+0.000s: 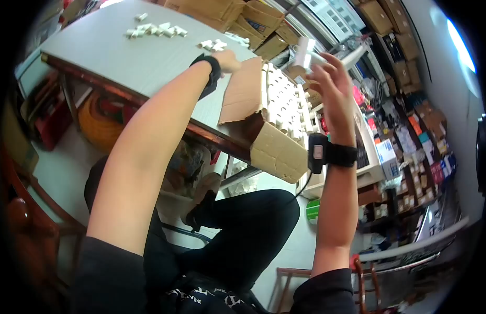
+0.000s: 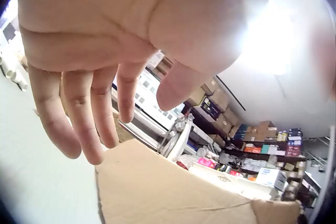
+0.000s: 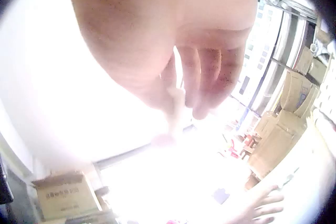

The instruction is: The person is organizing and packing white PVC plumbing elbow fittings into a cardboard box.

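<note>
In the head view my left hand (image 1: pixel 230 62) is over the table, beside the raised flap of a cardboard box (image 1: pixel 243 91). Its fingers hang loosely bent in the left wrist view, with nothing between them and the flap (image 2: pixel 157 182) just beyond. My right hand (image 1: pixel 334 91) is raised over the box's far side, and a white tube (image 1: pixel 304 52) is pinched at its fingertips. Glare washes out that grip in the right wrist view, where the palm (image 3: pixel 163 24) fills the top. Rows of white tubes (image 1: pixel 285 102) are packed in the open box.
Loose white tubes (image 1: pixel 156 30) lie in small groups on the pale table (image 1: pixel 112 57). More cardboard boxes (image 1: pixel 216 13) stand behind it. Crowded shelves (image 1: pixel 410 157) line the right side, and a wooden chair (image 1: pixel 38 214) stands at the left.
</note>
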{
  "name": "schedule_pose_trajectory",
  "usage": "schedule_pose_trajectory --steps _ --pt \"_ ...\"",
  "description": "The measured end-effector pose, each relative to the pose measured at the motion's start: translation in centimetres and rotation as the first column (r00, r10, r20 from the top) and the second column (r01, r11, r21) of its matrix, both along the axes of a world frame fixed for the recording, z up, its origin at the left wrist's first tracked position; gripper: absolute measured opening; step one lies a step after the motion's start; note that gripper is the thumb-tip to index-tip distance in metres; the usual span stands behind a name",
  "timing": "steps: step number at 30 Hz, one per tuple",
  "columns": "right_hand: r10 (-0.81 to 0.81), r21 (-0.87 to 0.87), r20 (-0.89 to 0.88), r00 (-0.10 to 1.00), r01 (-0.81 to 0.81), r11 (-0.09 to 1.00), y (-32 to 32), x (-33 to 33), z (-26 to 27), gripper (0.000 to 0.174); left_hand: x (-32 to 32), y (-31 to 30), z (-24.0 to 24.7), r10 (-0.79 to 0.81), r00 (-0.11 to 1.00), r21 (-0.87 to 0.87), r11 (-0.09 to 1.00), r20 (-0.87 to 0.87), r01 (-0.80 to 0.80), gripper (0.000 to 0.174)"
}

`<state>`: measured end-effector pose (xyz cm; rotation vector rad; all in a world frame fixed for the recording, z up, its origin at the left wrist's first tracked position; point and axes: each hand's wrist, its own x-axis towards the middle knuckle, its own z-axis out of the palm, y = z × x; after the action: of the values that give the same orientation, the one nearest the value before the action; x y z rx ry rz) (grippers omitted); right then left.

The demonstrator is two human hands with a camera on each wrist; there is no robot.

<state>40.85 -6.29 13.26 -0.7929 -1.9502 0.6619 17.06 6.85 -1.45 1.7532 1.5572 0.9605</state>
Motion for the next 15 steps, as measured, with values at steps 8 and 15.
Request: schedule_pose_trajectory --steps 8,15 --pt "-0.180 -0.119 0.154 0.972 0.199 0.973 1.5 11.8 -0.5 0.031 5.8 -5.8 2.1 -0.294 0.897 0.017 0.948 -0.330 0.317 0.063" --pt "-0.386 -0.276 0.350 0.853 0.488 0.828 3.3 24.3 -5.0 0.033 8.7 -7.3 0.6 -0.319 0.895 0.040 0.937 -0.311 0.348 0.048"
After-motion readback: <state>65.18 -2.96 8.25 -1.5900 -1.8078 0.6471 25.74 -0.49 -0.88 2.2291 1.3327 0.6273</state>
